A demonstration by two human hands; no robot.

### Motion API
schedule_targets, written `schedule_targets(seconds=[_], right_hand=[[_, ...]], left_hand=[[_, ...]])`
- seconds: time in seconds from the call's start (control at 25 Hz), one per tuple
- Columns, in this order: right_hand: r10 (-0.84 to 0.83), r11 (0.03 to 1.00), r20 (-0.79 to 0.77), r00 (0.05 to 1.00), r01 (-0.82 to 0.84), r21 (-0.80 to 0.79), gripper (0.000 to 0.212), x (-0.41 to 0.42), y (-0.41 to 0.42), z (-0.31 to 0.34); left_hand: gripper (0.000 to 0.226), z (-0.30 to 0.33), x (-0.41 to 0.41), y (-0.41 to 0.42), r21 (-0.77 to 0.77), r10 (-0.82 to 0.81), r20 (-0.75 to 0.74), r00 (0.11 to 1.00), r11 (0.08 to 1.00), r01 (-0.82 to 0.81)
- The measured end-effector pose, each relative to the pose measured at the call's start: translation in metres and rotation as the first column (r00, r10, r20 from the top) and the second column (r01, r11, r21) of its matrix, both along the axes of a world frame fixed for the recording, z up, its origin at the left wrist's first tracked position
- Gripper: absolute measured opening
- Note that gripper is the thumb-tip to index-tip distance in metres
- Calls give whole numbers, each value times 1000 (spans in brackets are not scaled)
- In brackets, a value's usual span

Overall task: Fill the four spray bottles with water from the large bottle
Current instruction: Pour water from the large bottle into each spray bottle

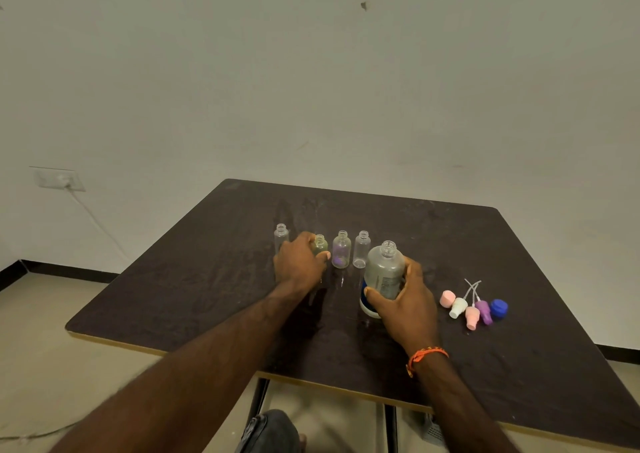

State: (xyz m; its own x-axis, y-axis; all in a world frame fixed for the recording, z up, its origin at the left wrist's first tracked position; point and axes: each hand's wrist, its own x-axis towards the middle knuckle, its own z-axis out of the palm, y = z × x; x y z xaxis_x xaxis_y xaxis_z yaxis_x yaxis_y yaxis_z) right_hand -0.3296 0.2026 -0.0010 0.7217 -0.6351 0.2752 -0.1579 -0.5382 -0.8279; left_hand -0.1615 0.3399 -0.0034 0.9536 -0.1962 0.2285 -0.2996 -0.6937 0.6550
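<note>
Right, both hands were on glassware. The left hand [299,262] curled around the second small bottle [319,243] in the row, fingers wrapped on its body, thumb tip at its right side. The right hand [405,300] gripped the large bottle [383,272] around its lower half, thumb across the front, bottle upright on the table [207,279] with its neck open.

The other three spray bottles [281,236] [341,249] [362,253] stood uncapped in the same row, all looking empty or near it — fill level too faint to call.

My read: first pour about to start. Best done by bracing the small bottle firmly, bringing the big neck right over the narrow mouth, and tipping slowly — the small opening would splash easily.

Room: neighbours sat just beside the held bottle, so lifting it forward looked safer. Spray caps [472,309] and the blue cap [499,307] lay off right, well apart from the row. The near table edge was well clear of the bottles.
</note>
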Motion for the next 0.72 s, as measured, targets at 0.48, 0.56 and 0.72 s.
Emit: schedule_targets(seconds=[0.48,0.56,0.72], right_hand=[[144,989,-13,989,-145,-13,80,-7,0,21],[169,982,-38,985,-172,-83,81,-9,2,26],[155,939,-138,978,-189,-287,82,-12,3,34]], left_hand=[[48,-12,-51,52,-59,-214,-4,977,975,214],[44,-10,-54,52,-120,-258,-12,966,960,255],[45,-8,-57,45,-24,-298,68,952,954,300]])
